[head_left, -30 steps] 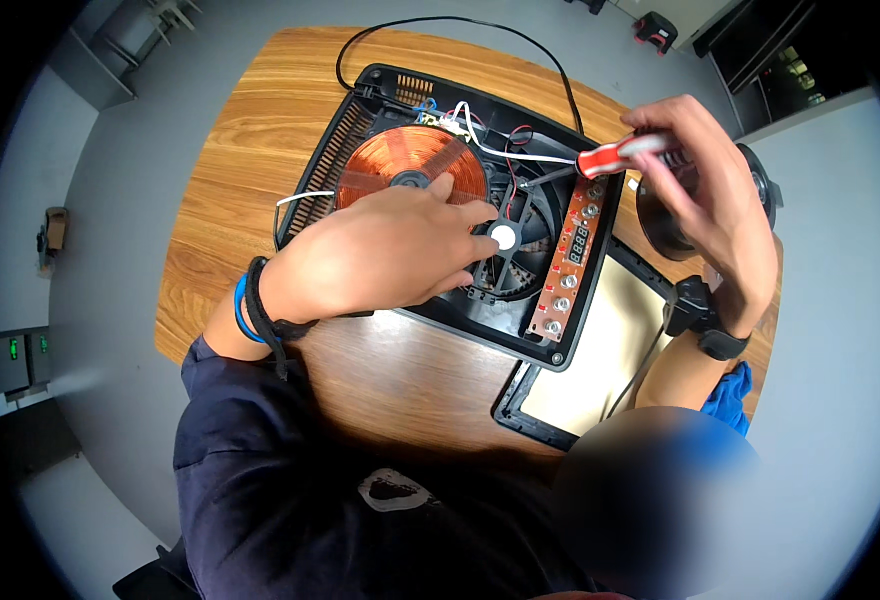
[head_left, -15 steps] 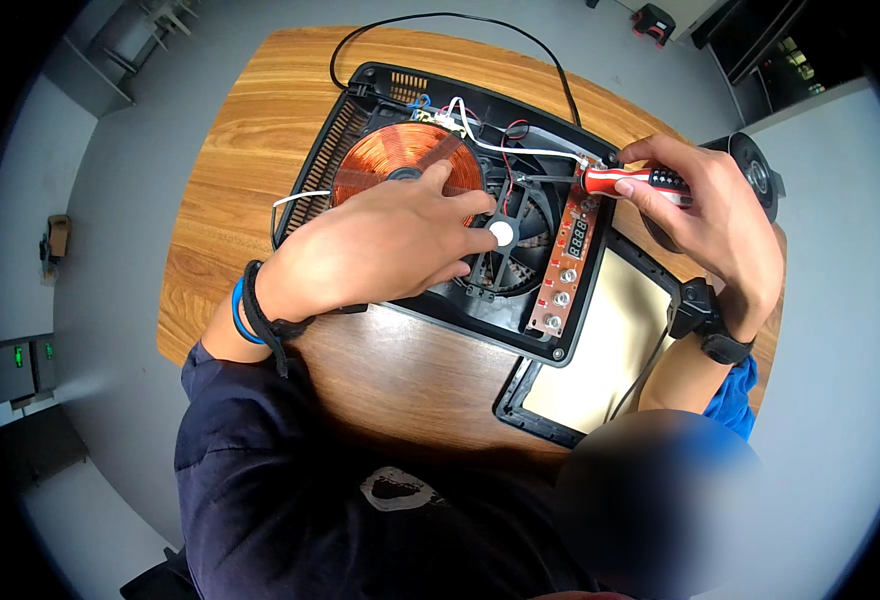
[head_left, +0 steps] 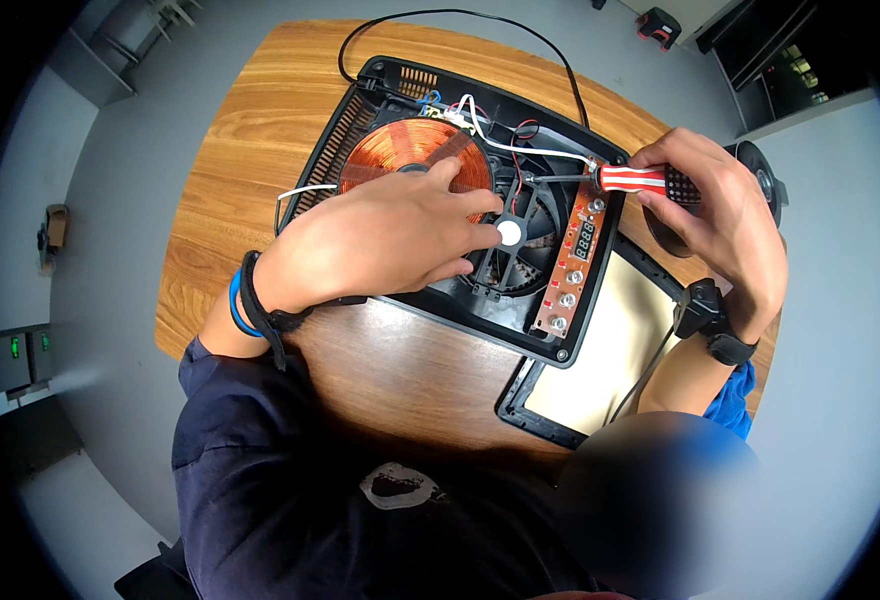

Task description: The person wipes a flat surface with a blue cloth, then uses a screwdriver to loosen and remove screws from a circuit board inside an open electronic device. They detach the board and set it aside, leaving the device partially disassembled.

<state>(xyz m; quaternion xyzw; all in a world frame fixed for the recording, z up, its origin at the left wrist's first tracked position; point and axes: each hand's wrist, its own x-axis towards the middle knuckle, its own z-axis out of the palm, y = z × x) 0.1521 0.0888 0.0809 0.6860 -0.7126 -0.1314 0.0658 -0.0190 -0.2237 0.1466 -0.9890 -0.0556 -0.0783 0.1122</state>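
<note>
An opened induction cooker (head_left: 430,292) lies on the table, its black housing exposing a round copper coil (head_left: 415,135), a black cooling fan (head_left: 535,235) and a brown circuit board (head_left: 560,285) with a small display. My left hand (head_left: 390,225) rests palm down over the coil, fingers spread, the fingertips reaching the fan's white centre. In my right hand (head_left: 715,200) is a screwdriver (head_left: 632,179) with a red, white and black handle. Its shaft lies almost level above the circuit board, and the tip points left to the fan's upper edge, near thin red and black wires.
A black-framed panel (head_left: 570,395) with a cream face lies partly under the cooker at the right. Behind my right hand stands a dark round object (head_left: 755,175). A black power cord (head_left: 480,14) loops past the far side of the wooden table (head_left: 230,140).
The screwdriver handle has turned in my right fingers, so its stripes show differently. My left hand keeps its place on the coil and fan. The whole view has shifted slightly.
</note>
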